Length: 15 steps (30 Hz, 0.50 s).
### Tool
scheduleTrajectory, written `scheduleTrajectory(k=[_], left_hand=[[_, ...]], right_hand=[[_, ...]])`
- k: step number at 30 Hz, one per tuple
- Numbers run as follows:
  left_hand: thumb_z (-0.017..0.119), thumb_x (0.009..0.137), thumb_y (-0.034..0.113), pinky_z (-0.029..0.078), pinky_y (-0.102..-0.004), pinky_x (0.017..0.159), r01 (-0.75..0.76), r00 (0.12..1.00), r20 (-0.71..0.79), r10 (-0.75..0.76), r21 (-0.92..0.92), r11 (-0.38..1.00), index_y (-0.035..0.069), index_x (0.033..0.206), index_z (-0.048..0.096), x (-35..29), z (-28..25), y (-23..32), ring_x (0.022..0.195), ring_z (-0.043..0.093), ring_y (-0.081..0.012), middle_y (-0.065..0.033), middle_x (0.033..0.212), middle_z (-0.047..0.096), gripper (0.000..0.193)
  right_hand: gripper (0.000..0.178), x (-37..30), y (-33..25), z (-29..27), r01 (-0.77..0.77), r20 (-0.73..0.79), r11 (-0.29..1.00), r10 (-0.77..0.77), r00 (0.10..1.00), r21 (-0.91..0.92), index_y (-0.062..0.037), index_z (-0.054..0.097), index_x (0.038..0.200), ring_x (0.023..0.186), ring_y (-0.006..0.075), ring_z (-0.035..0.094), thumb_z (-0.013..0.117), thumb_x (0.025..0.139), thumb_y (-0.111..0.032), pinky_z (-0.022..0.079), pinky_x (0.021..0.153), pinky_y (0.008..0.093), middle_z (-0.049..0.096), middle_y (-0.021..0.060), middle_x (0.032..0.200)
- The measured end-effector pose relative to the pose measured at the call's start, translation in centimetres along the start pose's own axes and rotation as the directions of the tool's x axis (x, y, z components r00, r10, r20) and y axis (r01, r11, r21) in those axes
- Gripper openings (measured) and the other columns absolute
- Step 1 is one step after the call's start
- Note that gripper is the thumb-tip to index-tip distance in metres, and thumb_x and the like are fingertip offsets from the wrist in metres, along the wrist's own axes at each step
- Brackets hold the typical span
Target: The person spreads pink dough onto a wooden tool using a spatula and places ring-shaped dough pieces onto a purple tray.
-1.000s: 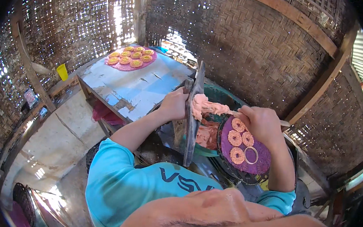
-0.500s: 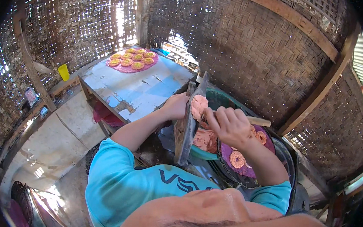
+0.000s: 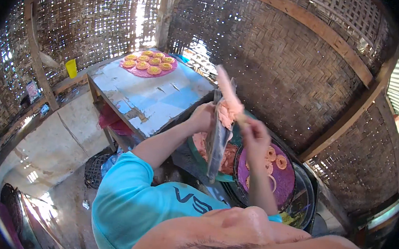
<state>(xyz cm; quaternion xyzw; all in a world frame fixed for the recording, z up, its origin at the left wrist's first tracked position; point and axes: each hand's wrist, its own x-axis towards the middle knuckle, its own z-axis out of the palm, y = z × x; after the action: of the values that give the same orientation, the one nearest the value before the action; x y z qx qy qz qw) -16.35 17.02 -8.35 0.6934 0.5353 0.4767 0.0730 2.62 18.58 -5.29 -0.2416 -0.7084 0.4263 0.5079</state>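
Observation:
My left hand (image 3: 203,117) is wrapped round a long, dark wooden board (image 3: 216,149) held on edge above a green basin. A lump of pink dough (image 3: 225,117) sits against the board's upper half. My right hand (image 3: 255,132) is closed on the handle of a flat paddle (image 3: 229,90), whose blade is coated in pink dough, blurred by motion, and slants up to the far left across the board. More dough lies in the green basin (image 3: 196,158), partly hidden by the board. Beside the basin, under my right forearm, a purple sheet (image 3: 285,182) carries several pink dough rings (image 3: 281,162).
A low table (image 3: 173,99) with a worn blue and white top stands at the far left, bearing several yellowish rings (image 3: 154,70) on a pink sheet. A yellow cup (image 3: 71,68) rests on a ledge. A woven wall (image 3: 279,65) with wooden beams rises close behind the basin.
My right hand has drawn nearer and turned, swinging the paddle so its dough-coated blade points up past the board. The board has shifted slightly right, and more of the dough rings shows.

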Motion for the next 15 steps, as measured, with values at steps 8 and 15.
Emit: scheduleTrajectory(k=[8, 15], left_hand=[[0.062, 0.07, 0.019, 0.046, -0.0325, 0.067, 0.366, 0.87, -0.079, -0.487, -0.559, 0.744, 0.004, 0.092, 0.062, -0.8, -2.2, -5.1, 0.076, 0.061, -0.0244, -0.0161, 0.086, 0.063, 0.027], [0.065, 0.067, 0.012, 0.045, -0.029, 0.073, 0.078, 0.994, -0.067, -0.081, -0.055, 0.995, 0.002, 0.097, 0.059, -0.3, -0.2, -2.7, 0.082, 0.056, -0.0131, -0.0045, 0.092, 0.061, 0.032]], right_hand=[[0.018, -4.5, 3.0, -3.5, 0.197, 0.076, 0.853, -0.183, 0.98, -0.483, -0.0021, 0.061, 0.095, 0.068, 0.0116, 0.06, 0.061, 0.078, -0.007, 0.047, 0.061, 0.0238, 0.064, 0.0091, 0.08], [0.027, -1.0, 0.8, -2.2, 0.405, 0.085, 0.567, -0.506, 0.858, -0.717, -0.0035, 0.06, 0.097, 0.054, 0.0124, 0.053, 0.067, 0.071, -0.005, 0.043, 0.051, 0.0239, 0.06, 0.0079, 0.07]])
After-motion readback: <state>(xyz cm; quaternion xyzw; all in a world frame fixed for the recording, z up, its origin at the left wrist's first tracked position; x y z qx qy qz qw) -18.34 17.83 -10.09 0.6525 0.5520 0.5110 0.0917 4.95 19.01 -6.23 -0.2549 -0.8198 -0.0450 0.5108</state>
